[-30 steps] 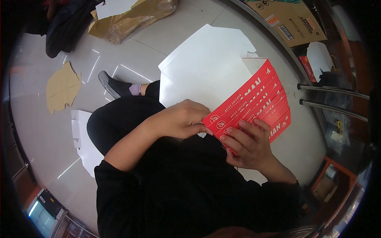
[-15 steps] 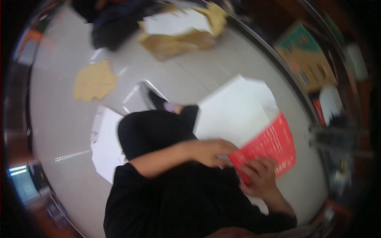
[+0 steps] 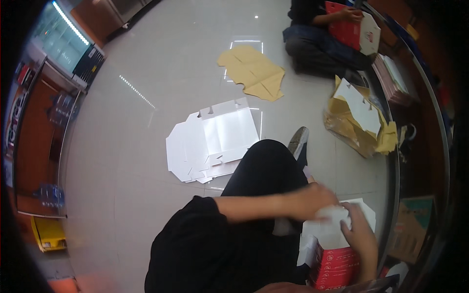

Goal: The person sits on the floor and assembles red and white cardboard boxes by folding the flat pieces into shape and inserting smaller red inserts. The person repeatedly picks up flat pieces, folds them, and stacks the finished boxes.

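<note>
A cardboard box blank [image 3: 337,266], red outside and white inside, stands partly folded beside my legs at the lower right. Its white flap [image 3: 367,210] spreads on the far side. My right hand [image 3: 360,233] curls its thumb and fingers about a white cardboard edge. Close by, my left hand [image 3: 312,201] reaches across from the left, back upward, next to a blurred white piece [image 3: 333,215]. Motion smears its fingers, so their grip does not show. Left of my knee, a flat white blank [image 3: 188,146] with slots and folded-up side strips lies on the floor.
A tan cardboard sheet [image 3: 254,73] lies on the tiled floor [image 3: 132,141]. Torn brown wrapping [image 3: 342,119] around white blanks sits at the right. Behind it a seated co-worker [image 3: 312,41] holds a red and white blank. A printed carton [image 3: 411,227] stands at the right edge.
My view has swung to the left, so the scene sits further right. The red printed panel, formerly raised under my right hand, now shows lower, and my hands are at the white part.
</note>
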Motion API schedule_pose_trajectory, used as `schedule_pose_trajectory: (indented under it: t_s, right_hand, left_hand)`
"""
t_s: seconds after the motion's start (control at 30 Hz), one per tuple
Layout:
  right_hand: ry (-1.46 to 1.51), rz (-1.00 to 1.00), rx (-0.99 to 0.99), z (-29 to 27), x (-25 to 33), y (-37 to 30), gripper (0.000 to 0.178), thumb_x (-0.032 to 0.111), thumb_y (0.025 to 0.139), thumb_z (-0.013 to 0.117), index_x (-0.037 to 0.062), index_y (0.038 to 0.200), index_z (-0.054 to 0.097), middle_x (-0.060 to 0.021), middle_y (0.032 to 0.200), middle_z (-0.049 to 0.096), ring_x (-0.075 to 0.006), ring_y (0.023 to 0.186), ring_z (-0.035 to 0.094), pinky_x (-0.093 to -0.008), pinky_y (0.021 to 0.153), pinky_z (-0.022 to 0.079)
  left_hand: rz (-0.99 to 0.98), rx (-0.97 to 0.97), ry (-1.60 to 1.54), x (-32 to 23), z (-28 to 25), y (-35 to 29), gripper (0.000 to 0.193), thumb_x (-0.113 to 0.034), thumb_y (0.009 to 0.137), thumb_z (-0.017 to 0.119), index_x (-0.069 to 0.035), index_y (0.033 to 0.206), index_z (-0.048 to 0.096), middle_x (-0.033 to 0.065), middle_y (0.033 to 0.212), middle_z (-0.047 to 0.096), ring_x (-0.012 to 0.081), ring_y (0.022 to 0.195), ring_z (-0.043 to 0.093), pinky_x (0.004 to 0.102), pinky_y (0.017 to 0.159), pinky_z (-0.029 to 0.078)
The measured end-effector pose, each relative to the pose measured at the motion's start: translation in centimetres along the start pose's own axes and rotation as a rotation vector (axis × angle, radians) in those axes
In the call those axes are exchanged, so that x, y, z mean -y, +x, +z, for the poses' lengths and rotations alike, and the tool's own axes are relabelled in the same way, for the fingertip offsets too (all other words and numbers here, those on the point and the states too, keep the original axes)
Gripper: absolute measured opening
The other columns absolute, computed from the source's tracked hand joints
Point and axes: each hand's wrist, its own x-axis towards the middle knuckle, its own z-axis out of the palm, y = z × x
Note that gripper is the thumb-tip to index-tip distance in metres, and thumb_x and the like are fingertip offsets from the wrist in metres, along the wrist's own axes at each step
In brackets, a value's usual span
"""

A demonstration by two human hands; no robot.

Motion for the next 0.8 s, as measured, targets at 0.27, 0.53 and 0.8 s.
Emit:
schedule_pose_trajectory:
  t_s: [0.27, 0.53, 0.8]
  right_hand:
    - [-0.299, 0.346, 0.818, -0.2, -2.5, 1.7, 0.046, 0.03, 0.079, 0.058, 0.0063, 0.118, 0.047, -0.0169, 0.102, 0.055, -0.0319, 0.096, 0.054, -0.0385, 0.086, 0.042]
    - [-0.093, -0.306, 0.21, 2.2, 2.4, 6.5, 0.028, 0.013, 0.079, 0.058, 0.0068, 0.105, 0.055, -0.0123, 0.1, 0.056, -0.0291, 0.094, 0.055, -0.0371, 0.083, 0.043]
    - [0.006, -0.249, 0.274, 4.2, -0.8, 5.5, 0.023, 0.014, 0.079, 0.057, 0.0082, 0.101, 0.057, -0.0094, 0.097, 0.057, -0.0276, 0.092, 0.056, -0.0375, 0.081, 0.044]
  left_hand:
    - [-0.906, -0.252, 0.666, 13.3, -11.1, -16.5, 0.037, -0.009, 0.076, 0.054, -0.006, 0.113, 0.052, 0.0123, 0.106, 0.057, 0.0285, 0.098, 0.054, 0.0356, 0.089, 0.041]
    - [-0.961, -0.216, 0.461, 19.3, -7.8, -24.4, 0.029, -0.008, 0.075, 0.054, -0.004, 0.103, 0.061, 0.0221, 0.094, 0.06, 0.0345, 0.091, 0.059, 0.039, 0.082, 0.046]
    - [-1.242, -0.166, 0.055, 13.7, -14.8, -20.3, 0.019, -0.019, 0.077, 0.058, -0.002, 0.078, 0.066, 0.0182, 0.076, 0.063, 0.0295, 0.072, 0.062, 0.0373, 0.067, 0.048]
